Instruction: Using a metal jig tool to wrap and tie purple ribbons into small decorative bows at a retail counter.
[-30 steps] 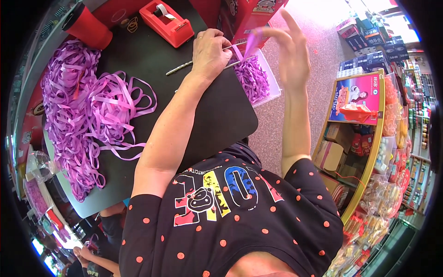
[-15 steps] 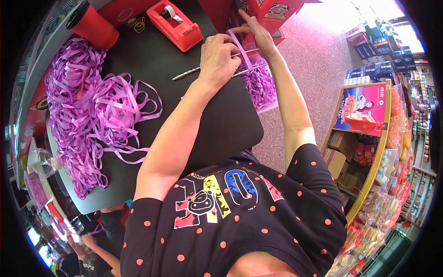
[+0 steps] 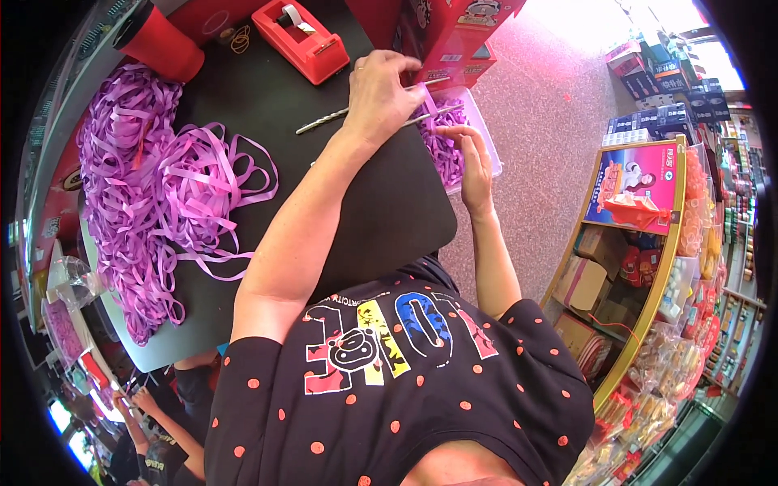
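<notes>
Two slim metal rods (image 3: pixel 322 121) with twisted shafts stick out past the corner of the black table. My left hand (image 3: pixel 378 95) is closed over them, its thumb and fingers pinching the purple ribbon (image 3: pixel 427 104) that lies around the rods. Just right of it, my right hand (image 3: pixel 475 166) reaches up beyond the table edge, fingers bent together at the ribbon; its exact grip is partly hidden. Below the rods, a clear plastic bin (image 3: pixel 484 139) holds more purple ribbon. A big tangled heap of purple ribbon (image 3: pixel 130 186) covers the left part of the table.
On the black table (image 3: pixel 381 219) stand a red tape dispenser (image 3: pixel 301 40) and a red tumbler (image 3: pixel 162 44), with rubber bands (image 3: pixel 241 39) between them. Red boxes (image 3: pixel 446 36) rise behind my hands. A display cabinet (image 3: pixel 632 186) is at the right; another person (image 3: pixel 162 429) works lower left.
My right hand has dropped from above the rods to below them, bringing the ribbon round. My left hand has stayed at the rods, shifting only slightly.
</notes>
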Demonstrator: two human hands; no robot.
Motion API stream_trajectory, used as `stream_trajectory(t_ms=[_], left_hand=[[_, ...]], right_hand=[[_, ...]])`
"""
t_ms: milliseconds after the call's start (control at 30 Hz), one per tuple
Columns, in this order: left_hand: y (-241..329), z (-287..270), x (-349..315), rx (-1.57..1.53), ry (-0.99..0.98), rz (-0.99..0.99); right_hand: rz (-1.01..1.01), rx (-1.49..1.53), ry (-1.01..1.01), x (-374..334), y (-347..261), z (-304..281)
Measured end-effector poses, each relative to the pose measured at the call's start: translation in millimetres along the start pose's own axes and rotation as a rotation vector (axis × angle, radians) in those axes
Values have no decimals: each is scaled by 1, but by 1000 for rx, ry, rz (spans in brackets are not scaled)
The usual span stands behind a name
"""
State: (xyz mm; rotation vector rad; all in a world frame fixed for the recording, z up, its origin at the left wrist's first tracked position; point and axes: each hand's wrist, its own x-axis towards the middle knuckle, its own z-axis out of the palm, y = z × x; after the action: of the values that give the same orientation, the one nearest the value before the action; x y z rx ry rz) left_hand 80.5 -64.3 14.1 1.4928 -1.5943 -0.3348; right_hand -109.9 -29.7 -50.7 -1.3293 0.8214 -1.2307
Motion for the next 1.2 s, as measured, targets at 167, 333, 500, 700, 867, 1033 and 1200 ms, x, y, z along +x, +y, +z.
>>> stream_trajectory(t_ms=[167,333,500,700,867,1033,1200], left_hand=[[43,-13,10,-951,57,-490],[62,-1,-22,-1251,-557,-899],[94,23,-78,-1341,-551,-1213],[83,37,-61,-1669,-195,-1112],[78,38,-63,-1991,-87,-951],[74,42,-68,-2090,-97,-824],[78,33,-71,-2165,-182,-826]], right_hand=[[-8,-293,33,5,-48,13],[-352,-788,-69,24,-51,-3],[227,-289,-144,46,-73,1],[206,-337,-108,52,-80,4],[272,-153,-63,53,-71,2],[262,-110,-46,51,-70,2],[231,-256,-20,58,-61,-4]])
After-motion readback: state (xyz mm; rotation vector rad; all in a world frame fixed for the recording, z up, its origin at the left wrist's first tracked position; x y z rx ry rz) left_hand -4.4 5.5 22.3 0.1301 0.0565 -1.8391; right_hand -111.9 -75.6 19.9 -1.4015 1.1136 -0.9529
